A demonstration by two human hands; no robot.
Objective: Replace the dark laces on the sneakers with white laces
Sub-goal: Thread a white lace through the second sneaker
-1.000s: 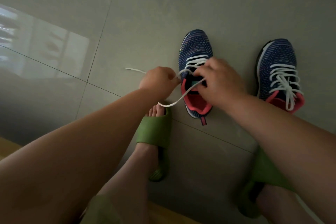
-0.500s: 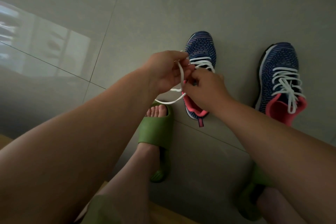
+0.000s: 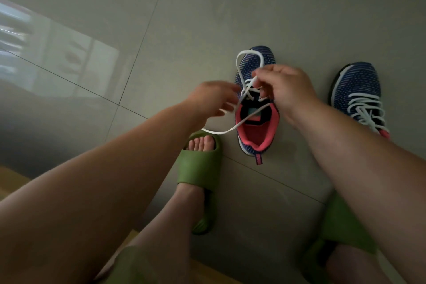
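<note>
- Now, near sneaker (image 3: 256,108) sits on the floor (image 3: 207,18) in front of me, toe toward 12 o'clock, pink collar toward 6; white lace (image 3: 250,85) threaded over its upper eyelets.
- Right hand (image 3: 284,90) curled, fingertips pinching the lace; a loop rises from that pinch toward 12 o'clock over the toe.
- Left hand (image 3: 212,101), at 9 o'clock of the sneaker: fingers partly curled by the loose end, which sags toward my green slipper (image 3: 200,168). Blurred; can't tell whether it truly grips the lace.
- Second sneaker (image 3: 359,97) at 3 o'clock of the first, well apart, already wearing white laces, untied.
- Judged step: forming the bow, near the end of the job.
- Risks: loop could slip from the light pinch and collapse; pulling the loose end unevenly could leave a lopsided or slack knot; tugging hard could drag the unweighted sneaker across smooth tile.
</note>
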